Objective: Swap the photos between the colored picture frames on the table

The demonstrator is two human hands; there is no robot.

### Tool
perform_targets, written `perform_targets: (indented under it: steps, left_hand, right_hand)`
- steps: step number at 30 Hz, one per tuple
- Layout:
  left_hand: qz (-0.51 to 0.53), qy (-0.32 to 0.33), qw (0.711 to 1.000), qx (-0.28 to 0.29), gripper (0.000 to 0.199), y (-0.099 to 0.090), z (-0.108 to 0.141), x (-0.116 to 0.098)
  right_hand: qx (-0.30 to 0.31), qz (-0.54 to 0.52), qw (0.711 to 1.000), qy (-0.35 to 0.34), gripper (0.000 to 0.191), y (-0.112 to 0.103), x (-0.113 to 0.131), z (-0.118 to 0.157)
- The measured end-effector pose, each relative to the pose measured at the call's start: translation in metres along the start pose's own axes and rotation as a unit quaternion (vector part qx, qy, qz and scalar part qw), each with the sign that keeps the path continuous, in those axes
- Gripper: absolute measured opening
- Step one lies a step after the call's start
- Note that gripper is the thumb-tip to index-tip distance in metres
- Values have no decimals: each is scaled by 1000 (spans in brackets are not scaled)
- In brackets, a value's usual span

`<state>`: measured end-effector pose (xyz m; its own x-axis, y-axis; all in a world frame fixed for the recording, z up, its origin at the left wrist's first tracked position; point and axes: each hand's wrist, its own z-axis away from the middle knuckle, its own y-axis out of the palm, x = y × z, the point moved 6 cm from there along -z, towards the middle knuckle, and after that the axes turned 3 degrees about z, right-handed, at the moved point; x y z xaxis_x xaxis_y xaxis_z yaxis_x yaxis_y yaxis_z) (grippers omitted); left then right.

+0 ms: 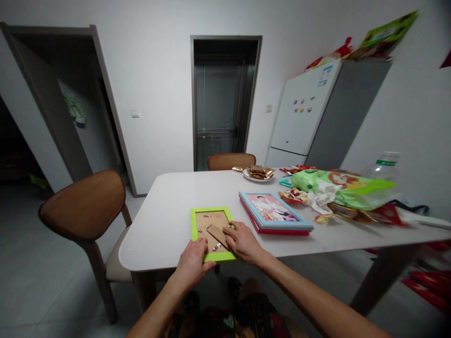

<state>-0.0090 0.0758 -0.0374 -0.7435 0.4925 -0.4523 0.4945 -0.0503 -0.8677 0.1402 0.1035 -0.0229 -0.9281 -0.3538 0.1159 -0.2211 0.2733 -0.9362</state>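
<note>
A rectangular picture frame with a bright lime-green border (pixel 195 226) lies back-up at the white bench's (pixel 158 202) near edge, its brown backing board carrying small metal clips and a slanted stand. The left hand's (pixel 193 258) curled fingers hold its near-left corner; the right hand's (pixel 243 241) bent fingers touch its right side, though whether they pinch the stand is hard to tell.

We're in a home here, a dining area by the look of it, with a wooden chair (pixel 86 204) drawn up beside a white table (pixel 158 202) that carries a plate (pixel 249 178) of wrapped snacks (pixel 260 172). Over on the right stands a fridge (pixel 303 108) dotted with little magnets (pixel 302 110), and plain white walls run around to a grey-framed doorway (pixel 192 94) straight ahead.
</note>
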Motion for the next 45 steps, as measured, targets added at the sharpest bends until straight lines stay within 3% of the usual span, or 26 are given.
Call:
perform_targets:
  steps: [4,11,17,21,28,33,38,45]
  left_hand:
    - [5,-4,1000,5,42,-2,-1,-2]
    - [6,7,1000,-10,48,-1,-1,-1]
    - [26,19,999,-31,48,1,0,4]
    - [36,29,998,-42,44,1,3,5]
    - [49,30,997,-60,40,-2,9,2]
    - [62,40,995,-70,48,-2,9,3]
    - [62,37,995,-67,39,-3,9,2]
    - [59,31,996,-64,42,0,8,5]
  right_hand:
    - [-6,-62,993,-95,24,-3,29,16]
    - [6,-70,989,-129,22,-7,37,24]
    - [2,-80,989,-123,23,-4,33,19]
    - [-1,-87,992,-93,29,4,35,0]
    - [74,-27,994,-78,26,23,56,-36]
    - [83,2,991,-109,23,24,60,-40]
    - [93,20,985,-141,26,23,63,-37]
    - [95,4,989,-115,24,27,56,-43]
